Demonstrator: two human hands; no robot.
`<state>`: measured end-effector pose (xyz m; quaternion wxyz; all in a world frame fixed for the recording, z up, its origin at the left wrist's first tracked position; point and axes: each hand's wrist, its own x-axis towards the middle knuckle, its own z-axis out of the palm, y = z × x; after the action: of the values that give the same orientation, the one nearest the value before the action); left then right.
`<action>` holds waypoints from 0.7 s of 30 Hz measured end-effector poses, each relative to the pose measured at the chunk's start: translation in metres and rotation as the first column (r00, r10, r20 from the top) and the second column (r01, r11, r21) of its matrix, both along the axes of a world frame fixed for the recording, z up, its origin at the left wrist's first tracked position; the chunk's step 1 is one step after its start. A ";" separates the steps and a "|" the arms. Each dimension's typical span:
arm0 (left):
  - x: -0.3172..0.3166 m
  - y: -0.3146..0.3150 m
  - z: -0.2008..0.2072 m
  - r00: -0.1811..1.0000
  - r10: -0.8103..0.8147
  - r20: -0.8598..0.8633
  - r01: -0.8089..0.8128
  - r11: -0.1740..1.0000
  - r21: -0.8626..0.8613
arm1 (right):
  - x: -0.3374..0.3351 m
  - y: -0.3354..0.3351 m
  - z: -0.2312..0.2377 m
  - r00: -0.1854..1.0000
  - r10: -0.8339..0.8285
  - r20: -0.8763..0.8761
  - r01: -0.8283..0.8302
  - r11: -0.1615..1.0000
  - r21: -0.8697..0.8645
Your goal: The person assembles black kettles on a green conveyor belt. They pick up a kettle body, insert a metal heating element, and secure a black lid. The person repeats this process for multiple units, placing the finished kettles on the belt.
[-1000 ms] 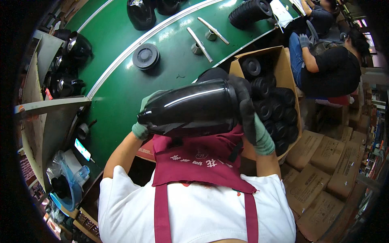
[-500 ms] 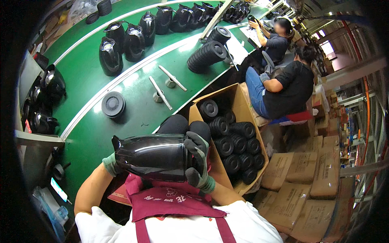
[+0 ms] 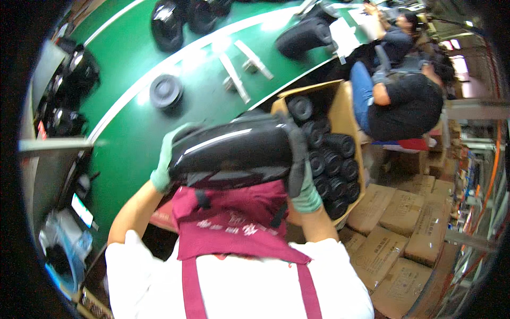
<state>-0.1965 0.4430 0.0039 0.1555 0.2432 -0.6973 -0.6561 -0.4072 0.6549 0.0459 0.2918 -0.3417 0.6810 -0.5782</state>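
Observation:
A glossy black vacuum jug (image 3: 234,151) lies sideways between my hands, above the maroon apron (image 3: 228,218). My left hand (image 3: 171,154), in a pale green glove, grips its left end; part of the fingers is hidden behind the jug. Against its right end, my right hand (image 3: 298,159) is pressed, in a dark-palmed glove with a green cuff. Motion blurs the jug and both gloves. On the green table beyond lie a round dark grey disc (image 3: 166,91) and two metal T-shaped tools (image 3: 234,78).
More black jugs (image 3: 167,25) stand at the far table and on the left (image 3: 82,72). A stack of black discs (image 3: 303,38) lies at the back. To my right are an open carton (image 3: 349,111) of black discs, a seated co-worker (image 3: 406,106) and sealed cartons (image 3: 380,255).
The jug has moved up and right in the picture, still between both hands. My left hand shows more around its end. The whole view has shifted, and it is blurrier.

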 end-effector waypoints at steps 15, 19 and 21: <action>0.022 -0.008 -0.036 0.949 -0.205 -0.240 0.296 0.843 0.449 | 0.024 -0.006 0.002 0.986 0.010 0.166 0.005 0.996 -0.091; 0.014 -0.002 -0.031 0.996 -0.075 -0.039 0.075 0.997 -0.001 | 0.012 0.004 -0.006 0.965 0.058 0.254 -0.040 0.996 -0.076; 0.019 -0.003 -0.040 0.993 -0.118 -0.027 0.121 0.978 0.167 | 0.014 0.008 -0.005 0.990 0.030 0.138 -0.017 0.996 -0.089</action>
<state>-0.1778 0.4399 -0.0366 0.1006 0.2073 -0.6515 -0.7228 -0.3934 0.6625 0.0413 0.3300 -0.3211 0.6289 -0.6265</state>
